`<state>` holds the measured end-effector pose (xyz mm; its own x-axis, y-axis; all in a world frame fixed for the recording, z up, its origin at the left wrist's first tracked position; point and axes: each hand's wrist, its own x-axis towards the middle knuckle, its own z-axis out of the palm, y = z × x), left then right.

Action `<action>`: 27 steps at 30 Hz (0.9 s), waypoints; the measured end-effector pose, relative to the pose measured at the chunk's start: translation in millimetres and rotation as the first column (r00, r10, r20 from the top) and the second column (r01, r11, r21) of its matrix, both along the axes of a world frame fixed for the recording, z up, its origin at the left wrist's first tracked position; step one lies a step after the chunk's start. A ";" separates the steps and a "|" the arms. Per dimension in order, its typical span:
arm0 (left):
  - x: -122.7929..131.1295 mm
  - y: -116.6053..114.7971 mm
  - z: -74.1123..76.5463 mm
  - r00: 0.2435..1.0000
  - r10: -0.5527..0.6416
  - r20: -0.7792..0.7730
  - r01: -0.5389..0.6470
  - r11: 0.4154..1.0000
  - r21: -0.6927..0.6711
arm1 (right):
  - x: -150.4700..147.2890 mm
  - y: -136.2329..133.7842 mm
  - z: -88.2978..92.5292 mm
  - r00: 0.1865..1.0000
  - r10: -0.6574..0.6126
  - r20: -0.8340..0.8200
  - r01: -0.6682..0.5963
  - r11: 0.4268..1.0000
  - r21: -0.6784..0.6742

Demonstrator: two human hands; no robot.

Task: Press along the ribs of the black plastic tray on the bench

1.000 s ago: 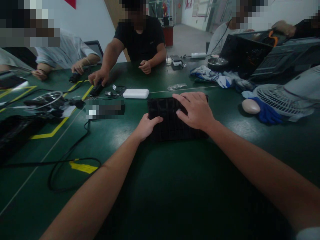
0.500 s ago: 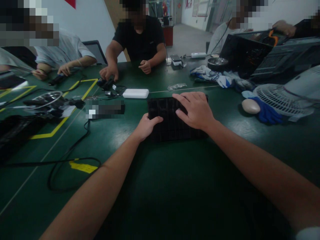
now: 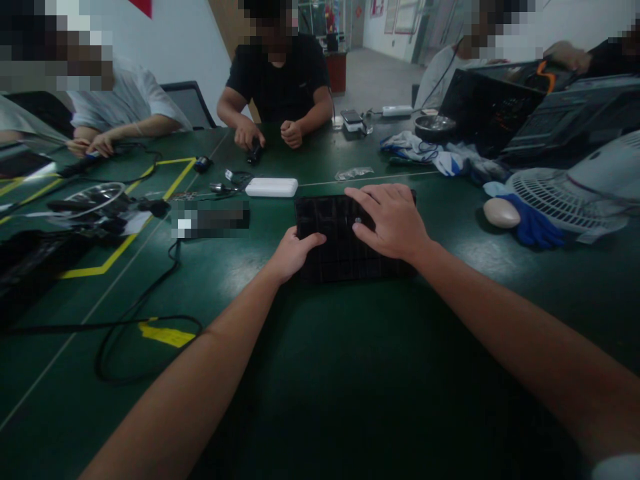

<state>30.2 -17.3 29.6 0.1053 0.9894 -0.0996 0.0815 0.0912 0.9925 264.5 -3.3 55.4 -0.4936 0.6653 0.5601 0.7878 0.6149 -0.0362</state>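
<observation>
In the head view a flat black rectangular compartment tray [image 3: 333,257] with faint dividing lines lies on the green table in front of me. My left hand [image 3: 295,252] is closed on its left edge, thumb on top and the other fingers mostly hidden. Across its right part lies my right hand [image 3: 393,223], palm down, index finger and thumb apart. By the right thumb's tip is a small shiny spot [image 3: 358,221], too small to name. My right hand covers much of the tray's right side.
Beyond the tray are a white power bank [image 3: 271,187] and a clear plastic piece [image 3: 354,173]. At right stand a white fan [image 3: 565,193], a blue glove [image 3: 537,223] and a beige oval object [image 3: 501,213]. Black cables [image 3: 135,313] run at left. Co-workers sit opposite.
My hands and the tray stay in place. The person opposite has moved a hand with a small dark object to the right. The person at far left has drawn their hands leftward.
</observation>
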 end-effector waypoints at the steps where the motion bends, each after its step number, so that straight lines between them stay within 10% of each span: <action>1: 0.0 0.1 -0.1 1.000 0.001 0.000 -0.001 1.000 -0.005 | 0.0 0.1 0.0 1.000 0.000 0.000 0.000 1.000 -0.001; 27: 2.4 -2.9 3.7 1.000 0.002 -0.005 -0.002 1.000 0.001 | -0.7 0.6 -0.2 1.000 -0.006 -0.002 0.006 1.000 0.000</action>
